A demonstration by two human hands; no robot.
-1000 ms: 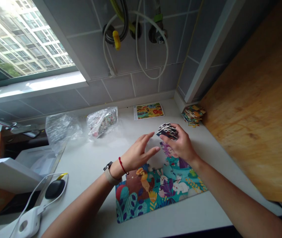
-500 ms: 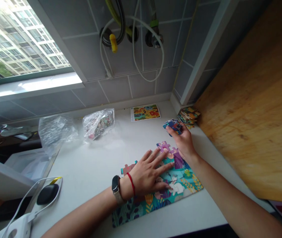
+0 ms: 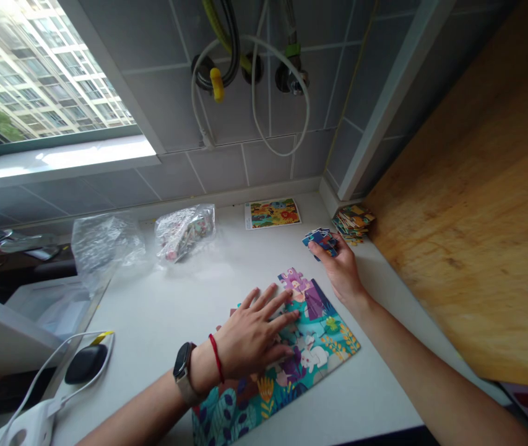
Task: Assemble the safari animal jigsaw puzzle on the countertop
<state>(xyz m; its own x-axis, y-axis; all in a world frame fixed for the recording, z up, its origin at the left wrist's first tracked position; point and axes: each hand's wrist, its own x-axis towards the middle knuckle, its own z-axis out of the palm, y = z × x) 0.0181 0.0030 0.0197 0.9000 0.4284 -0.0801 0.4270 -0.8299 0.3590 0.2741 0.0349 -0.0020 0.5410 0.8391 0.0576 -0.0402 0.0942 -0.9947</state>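
A partly assembled, colourful jigsaw puzzle [image 3: 312, 356] lies on the white counter, with an uneven upper edge. My left hand [image 3: 254, 331] rests flat on it, palm down with fingers spread, and covers its middle and upper left part. To the right of the puzzle's top, my right hand [image 3: 342, 266] grips a small stack of blue puzzle pieces [image 3: 322, 241] between thumb and fingers. Just behind that hand sits a pile of loose orange and green pieces [image 3: 354, 222] in the corner. A printed picture card [image 3: 273, 213] lies flat near the wall.
A clear plastic bag with pieces [image 3: 184, 232] and a crumpled plastic bag [image 3: 106, 244] lie at the back left. A black case [image 3: 86, 363], a white cable and a power strip [image 3: 31, 424] are at the left. A wooden panel [image 3: 477, 217] borders the right.
The puzzle has shifted left and toward me, together with my left hand on it. My right hand has moved slightly down and left, still holding the stack.
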